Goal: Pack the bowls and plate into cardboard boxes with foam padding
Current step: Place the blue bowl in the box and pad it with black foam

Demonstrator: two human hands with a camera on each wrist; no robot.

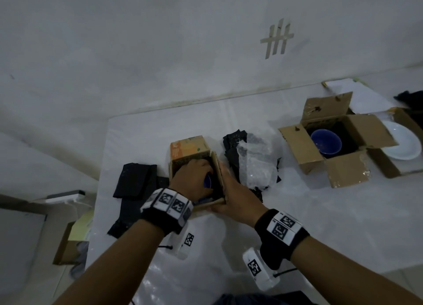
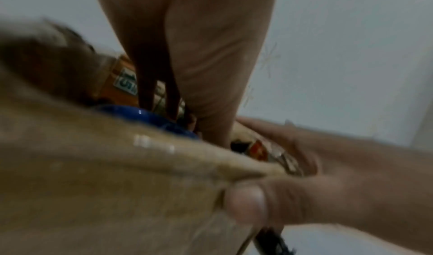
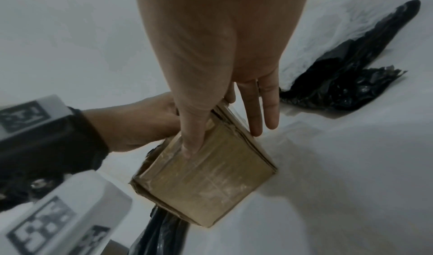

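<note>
left fingers (image 2: 150, 92) reach down inside the small box (image 1: 194, 153), touching the blue bowl (image 1: 207, 180) there; whether they curl round it, i cannot tell. right hand (image 1: 231, 190) clasps the box's side, thumb pressing. best to seat the bowl slowly, box steadied.

A white-covered table (image 1: 297, 224) is standing against a pale wall (image 1: 137, 41), and strips of tape (image 1: 277, 39) are sticking to that wall in a crossed tally pattern. Dim, greyish light is falling evenly over everything. At lower left a light floor (image 1: 20, 247) is showing beside what may be a low shelf (image 1: 66, 196), though blur is hiding the detail.
</note>
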